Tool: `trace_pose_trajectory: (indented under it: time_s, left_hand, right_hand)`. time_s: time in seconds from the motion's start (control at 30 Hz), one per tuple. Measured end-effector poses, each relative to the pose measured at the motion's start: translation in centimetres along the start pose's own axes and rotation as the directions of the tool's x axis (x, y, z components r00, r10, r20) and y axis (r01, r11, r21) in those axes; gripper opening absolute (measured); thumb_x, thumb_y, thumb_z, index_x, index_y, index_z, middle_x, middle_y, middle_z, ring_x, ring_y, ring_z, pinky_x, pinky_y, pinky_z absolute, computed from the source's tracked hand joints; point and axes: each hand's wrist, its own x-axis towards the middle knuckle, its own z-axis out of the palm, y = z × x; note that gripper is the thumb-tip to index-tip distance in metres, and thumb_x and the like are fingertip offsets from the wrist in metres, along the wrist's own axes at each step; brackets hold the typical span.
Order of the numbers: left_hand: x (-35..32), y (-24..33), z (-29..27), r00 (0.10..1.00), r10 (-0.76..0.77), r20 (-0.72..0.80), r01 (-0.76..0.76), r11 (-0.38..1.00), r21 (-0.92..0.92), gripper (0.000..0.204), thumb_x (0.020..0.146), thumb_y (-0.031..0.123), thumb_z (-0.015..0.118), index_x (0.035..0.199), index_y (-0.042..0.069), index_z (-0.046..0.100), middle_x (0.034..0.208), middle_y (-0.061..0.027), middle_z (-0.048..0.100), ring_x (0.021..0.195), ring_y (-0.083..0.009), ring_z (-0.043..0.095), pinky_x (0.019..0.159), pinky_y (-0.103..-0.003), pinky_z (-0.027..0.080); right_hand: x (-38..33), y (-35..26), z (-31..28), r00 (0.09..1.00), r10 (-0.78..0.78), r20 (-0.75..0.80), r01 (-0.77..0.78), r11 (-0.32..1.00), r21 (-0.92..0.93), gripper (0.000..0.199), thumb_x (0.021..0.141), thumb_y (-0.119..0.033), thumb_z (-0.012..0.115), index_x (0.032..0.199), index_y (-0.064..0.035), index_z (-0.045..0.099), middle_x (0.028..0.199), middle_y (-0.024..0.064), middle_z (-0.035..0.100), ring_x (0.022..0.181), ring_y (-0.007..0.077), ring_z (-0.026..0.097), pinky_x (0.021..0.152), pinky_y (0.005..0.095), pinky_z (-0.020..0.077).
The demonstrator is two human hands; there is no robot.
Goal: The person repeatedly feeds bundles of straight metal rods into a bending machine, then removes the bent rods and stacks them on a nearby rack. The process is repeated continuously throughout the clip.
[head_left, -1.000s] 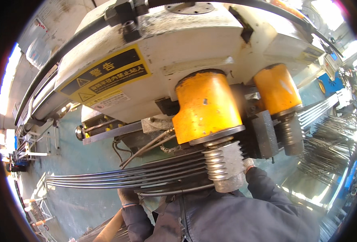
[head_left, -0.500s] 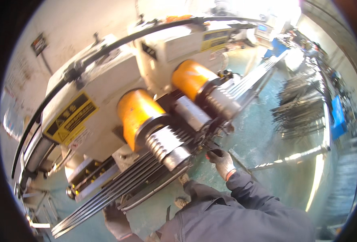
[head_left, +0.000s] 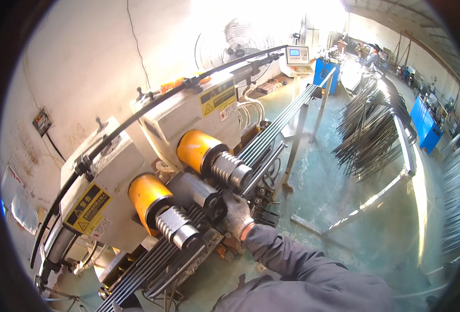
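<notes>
My right hand (head_left: 237, 214), in a light work glove with an orange cuff, reaches into the machine beside the grey block (head_left: 196, 188) between the two roller heads. Its fingertips are hidden there, so whether they grip anything does not show. Several long thin metal rods (head_left: 281, 129) run side by side through the machine, under the ribbed steel rollers (head_left: 232, 169). At the lower edge a dark shape (head_left: 130, 302) lies against the near ends of the rods. It may be my left hand or its sleeve, and no fingers can be made out.
Two orange cylinders (head_left: 149, 200) carry the rollers. A black curved bar (head_left: 131, 106) spans the machine. A control box (head_left: 296, 55) stands at the far end. Bundled dark rods (head_left: 367, 127) hang on a frame (head_left: 404, 145) at right. Farther back, a person (head_left: 372, 56) stands near blue equipment.
My view has swung, so the machine sits lower and farther left. My right hand has gone from beside the machine to its middle. My left hand has mostly dropped out of sight.
</notes>
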Motion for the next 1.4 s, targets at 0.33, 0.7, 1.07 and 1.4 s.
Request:
trace_pose_trajectory:
  time_s: [0.33,0.7,1.07,1.4]
  left_hand:
    - [4.8,7.4,-1.5,0.948,-0.209,-0.240,-0.057,0.630,-0.774,0.051,0.113,0.028,0.065,0.146,-0.011,0.068,0.139,-0.0291,0.073,0.119,-0.0392,0.074,0.104,-0.048,0.062]
    - [9.4,16.6,-5.8,0.720,0.404,-0.564,-0.550,0.828,-0.108,0.032,0.107,0.013,0.071,0.130,-0.007,0.081,0.123,-0.0316,0.080,0.108,-0.0428,0.076,0.104,-0.048,0.060]
    - [8.6,30.3,-4.7,0.885,0.440,-0.150,-0.438,0.679,-0.590,0.036,0.115,0.026,0.064,0.134,-0.005,0.064,0.101,-0.0073,0.067,0.093,-0.0151,0.067,0.082,-0.032,0.055]
    - [5.9,40.4,-2.9,0.799,0.601,-0.029,-0.505,0.644,-0.575,0.037,0.101,0.008,0.077,0.134,-0.001,0.064,0.110,-0.0083,0.071,0.099,-0.0167,0.071,0.091,-0.031,0.056]
  right_hand:
    - [1.0,0.0,-0.9,0.999,0.051,0.013,-0.045,0.958,-0.282,0.051,0.112,-0.046,0.069,0.131,0.0005,0.078,0.108,0.0064,0.080,0.096,0.0170,0.072,0.090,0.0348,0.0555]
    - [3.3,-4.0,0.8,0.988,0.043,0.151,-0.006,0.972,-0.235,0.041,0.102,-0.025,0.079,0.137,-0.0030,0.075,0.122,0.0106,0.080,0.104,0.0200,0.078,0.089,0.0377,0.0618]
    - [3.8,-4.8,1.2,0.965,0.094,0.245,-0.073,0.993,-0.092,0.043,0.104,-0.031,0.084,0.137,-0.0057,0.076,0.122,0.0085,0.079,0.104,0.0182,0.078,0.086,0.0364,0.0645]
    - [4.2,-5.0,0.9,0.947,0.067,0.314,-0.022,0.989,-0.145,0.043,0.104,-0.030,0.084,0.137,-0.0057,0.076,0.120,0.0071,0.080,0.099,0.0164,0.076,0.081,0.0358,0.0617]
